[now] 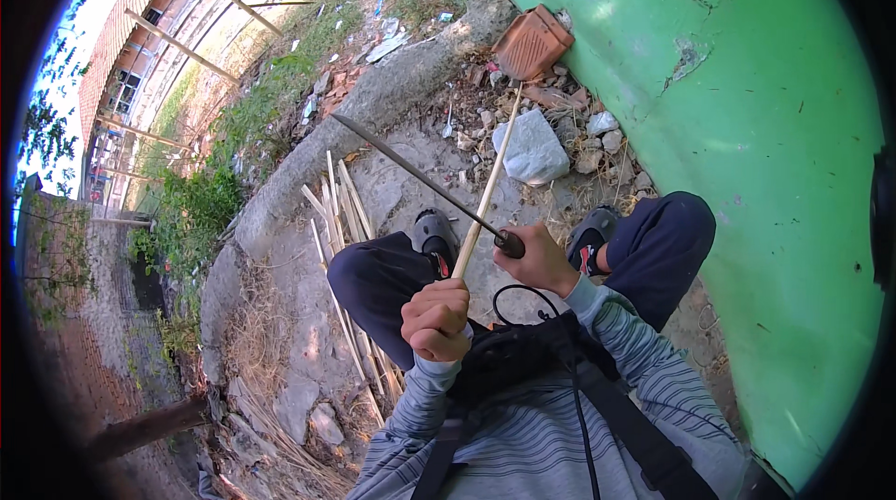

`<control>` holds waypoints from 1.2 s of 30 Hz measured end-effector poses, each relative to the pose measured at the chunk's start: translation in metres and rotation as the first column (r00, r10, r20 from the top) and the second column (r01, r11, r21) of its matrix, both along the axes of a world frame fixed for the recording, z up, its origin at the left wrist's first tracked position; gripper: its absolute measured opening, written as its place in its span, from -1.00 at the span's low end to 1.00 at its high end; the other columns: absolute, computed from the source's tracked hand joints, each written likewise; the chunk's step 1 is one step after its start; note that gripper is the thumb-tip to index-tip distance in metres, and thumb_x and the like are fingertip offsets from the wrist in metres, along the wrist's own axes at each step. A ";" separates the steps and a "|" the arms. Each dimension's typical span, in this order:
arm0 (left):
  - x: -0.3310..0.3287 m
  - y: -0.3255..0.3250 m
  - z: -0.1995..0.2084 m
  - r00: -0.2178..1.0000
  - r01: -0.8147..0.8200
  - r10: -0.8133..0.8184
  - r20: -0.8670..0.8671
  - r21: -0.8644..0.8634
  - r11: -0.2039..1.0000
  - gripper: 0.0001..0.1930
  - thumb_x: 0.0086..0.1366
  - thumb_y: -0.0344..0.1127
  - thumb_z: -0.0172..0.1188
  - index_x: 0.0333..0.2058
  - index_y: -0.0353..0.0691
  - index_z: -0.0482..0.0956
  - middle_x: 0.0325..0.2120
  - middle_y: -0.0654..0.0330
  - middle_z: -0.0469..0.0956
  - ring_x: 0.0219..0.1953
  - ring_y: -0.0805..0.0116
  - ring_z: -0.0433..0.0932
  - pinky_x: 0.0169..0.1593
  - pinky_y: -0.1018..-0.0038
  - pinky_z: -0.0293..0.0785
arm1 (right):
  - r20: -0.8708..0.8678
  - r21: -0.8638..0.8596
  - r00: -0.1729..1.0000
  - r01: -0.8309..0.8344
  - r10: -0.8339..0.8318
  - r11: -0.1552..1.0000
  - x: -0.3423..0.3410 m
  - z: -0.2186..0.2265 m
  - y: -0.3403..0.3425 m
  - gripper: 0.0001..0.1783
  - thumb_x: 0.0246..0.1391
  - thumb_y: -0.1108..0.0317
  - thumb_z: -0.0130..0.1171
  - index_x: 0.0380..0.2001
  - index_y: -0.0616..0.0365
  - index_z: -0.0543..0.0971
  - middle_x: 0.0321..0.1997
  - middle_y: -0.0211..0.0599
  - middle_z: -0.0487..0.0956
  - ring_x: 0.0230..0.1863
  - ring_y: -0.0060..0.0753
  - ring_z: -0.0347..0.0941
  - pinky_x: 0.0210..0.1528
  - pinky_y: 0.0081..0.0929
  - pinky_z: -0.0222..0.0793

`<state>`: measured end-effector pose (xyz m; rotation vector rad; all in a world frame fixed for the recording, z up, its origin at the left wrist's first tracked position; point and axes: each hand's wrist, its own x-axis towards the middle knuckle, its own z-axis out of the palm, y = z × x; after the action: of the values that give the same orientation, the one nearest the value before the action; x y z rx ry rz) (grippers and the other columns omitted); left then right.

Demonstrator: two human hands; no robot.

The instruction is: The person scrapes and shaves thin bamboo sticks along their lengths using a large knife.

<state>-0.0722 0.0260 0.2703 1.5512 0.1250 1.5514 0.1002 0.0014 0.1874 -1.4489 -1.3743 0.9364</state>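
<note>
**A pale stick (489,178) and a knife (422,177), 1 per hand**

We have the stick slanting away from the left hand (435,321), which is curled tightly round its near end. The right hand (535,259) is wrapped round the knife's handle (510,243), the knife crossing the stick; we cannot tell whether they touch. Loose strips (355,200) lie to our left, and a pale stone (537,147) sits ahead.

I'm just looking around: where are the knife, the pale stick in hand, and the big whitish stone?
Knife (420,174): head view, on the middle of the dark blade.
Pale stick (492,173): head view, about midway along its bare length.
Whitish stone (537,147): head view, on its broad face.
</note>
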 end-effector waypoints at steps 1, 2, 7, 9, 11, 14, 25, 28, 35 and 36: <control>0.000 0.000 0.000 1.000 0.001 -0.001 0.000 -0.001 1.000 -0.39 0.65 -0.13 -0.33 -0.70 -0.18 0.07 -0.83 0.29 0.08 -0.83 0.42 0.02 -0.66 0.44 0.01 | -0.010 0.042 1.000 0.002 -0.002 0.999 -0.004 0.002 -0.002 -0.76 0.04 0.32 0.32 -0.51 0.27 0.53 -0.66 -0.05 0.42 -0.67 -0.07 0.34 -0.49 -0.19 0.27; 0.001 0.000 0.001 1.000 -0.020 0.020 0.014 -0.008 1.000 -0.39 0.66 -0.11 -0.34 -0.69 -0.17 0.07 -0.83 0.29 0.09 -0.83 0.43 0.02 -0.66 0.44 0.01 | -0.010 0.041 1.000 0.003 -0.003 0.999 -0.008 0.006 -0.005 -0.76 0.04 0.32 0.32 -0.51 0.27 0.53 -0.66 -0.05 0.42 -0.67 -0.07 0.34 -0.49 -0.19 0.27; 0.007 0.001 0.003 0.996 -0.072 0.073 0.055 -0.024 0.997 -0.38 0.67 -0.05 -0.37 -0.66 -0.17 0.09 -0.83 0.31 0.08 -0.81 0.46 -0.01 -0.65 0.44 0.00 | 0.014 0.124 0.999 -0.044 0.043 0.991 -0.008 0.009 0.000 -0.77 0.01 0.33 0.34 -0.49 0.26 0.54 -0.65 -0.05 0.43 -0.63 0.00 0.37 -0.48 -0.19 0.28; 0.005 0.001 -0.002 0.990 -0.138 0.140 0.019 -0.076 0.988 -0.34 0.61 0.23 -0.47 -0.63 -0.06 0.07 -0.85 0.38 0.01 -0.83 0.51 -0.09 -0.67 0.44 -0.08 | 0.064 0.104 0.996 0.047 -0.054 0.993 -0.002 -0.008 0.013 -0.75 0.02 0.32 0.33 -0.51 0.30 0.54 -0.65 -0.05 0.44 -0.63 -0.04 0.38 -0.48 -0.21 0.30; 0.002 -0.002 -0.003 0.988 -0.148 0.151 0.031 -0.093 0.985 -0.34 0.61 0.24 -0.48 -0.62 -0.06 0.06 -0.84 0.39 -0.01 -0.82 0.51 -0.11 -0.67 0.44 -0.08 | 0.062 0.060 0.994 0.087 -0.091 0.994 0.003 -0.025 0.022 -0.75 0.00 0.30 0.34 -0.49 0.28 0.55 -0.63 -0.01 0.48 -0.57 0.07 0.45 -0.45 -0.16 0.34; 0.004 -0.001 -0.002 0.976 -0.206 0.214 0.048 -0.133 0.969 -0.35 0.60 0.26 -0.50 -0.61 -0.04 0.05 -0.83 0.40 -0.05 -0.79 0.51 -0.14 -0.65 0.43 -0.10 | 0.060 0.002 0.994 0.089 -0.089 0.996 -0.001 -0.016 0.021 -0.74 -0.01 0.28 0.34 -0.48 0.29 0.57 -0.60 0.05 0.52 -0.51 0.16 0.54 -0.41 -0.12 0.39; -0.004 0.002 0.005 0.913 -0.374 0.407 0.033 -0.331 0.866 -0.36 0.56 0.35 -0.49 -0.59 0.01 -0.03 -0.79 0.38 -0.16 -0.71 0.49 -0.23 -0.57 0.41 -0.06 | 0.137 -0.078 0.967 0.228 -0.216 0.970 0.025 -0.083 0.057 -0.67 0.00 0.20 0.36 -0.51 0.31 0.61 -0.57 0.05 0.58 -0.50 0.08 0.57 -0.35 -0.12 0.43; -0.005 0.000 0.006 0.926 -0.348 0.376 0.024 -0.332 0.877 -0.36 0.57 0.35 -0.46 -0.57 0.00 -0.01 -0.78 0.39 -0.13 -0.68 0.47 -0.19 -0.50 0.41 0.02 | 0.156 -0.103 0.960 0.249 -0.232 0.963 0.021 -0.069 0.050 -0.65 0.02 0.19 0.36 -0.49 0.33 0.61 -0.54 0.07 0.60 -0.48 0.03 0.59 -0.34 -0.14 0.43; 0.001 0.003 0.018 0.967 -0.250 0.254 -0.027 -0.296 0.922 -0.35 0.55 0.35 -0.42 -0.53 -0.08 0.10 -0.63 0.30 0.15 -0.49 0.35 0.12 -0.21 0.32 0.23 | -0.065 -0.035 0.993 -0.103 0.100 0.994 0.006 0.035 0.014 -0.42 0.25 -0.08 0.25 -0.50 0.32 0.52 -0.70 -0.22 0.34 -0.62 -0.44 0.22 -0.50 -0.28 0.17; 0.002 0.003 0.019 0.973 -0.222 0.228 -0.011 -0.286 0.932 -0.35 0.56 0.34 -0.42 -0.53 -0.08 0.11 -0.60 0.29 0.16 -0.46 0.35 0.14 -0.19 0.32 0.22 | -0.067 0.034 0.982 -0.177 0.179 0.984 0.004 0.047 0.011 -0.37 0.31 -0.13 0.18 -0.51 0.30 0.48 -0.72 -0.28 0.27 -0.63 -0.51 0.16 -0.53 -0.30 0.13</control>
<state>-0.0704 0.0286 0.2890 1.3237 0.5091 1.6444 0.1038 0.0122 0.2344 -1.2762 -1.4770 1.0670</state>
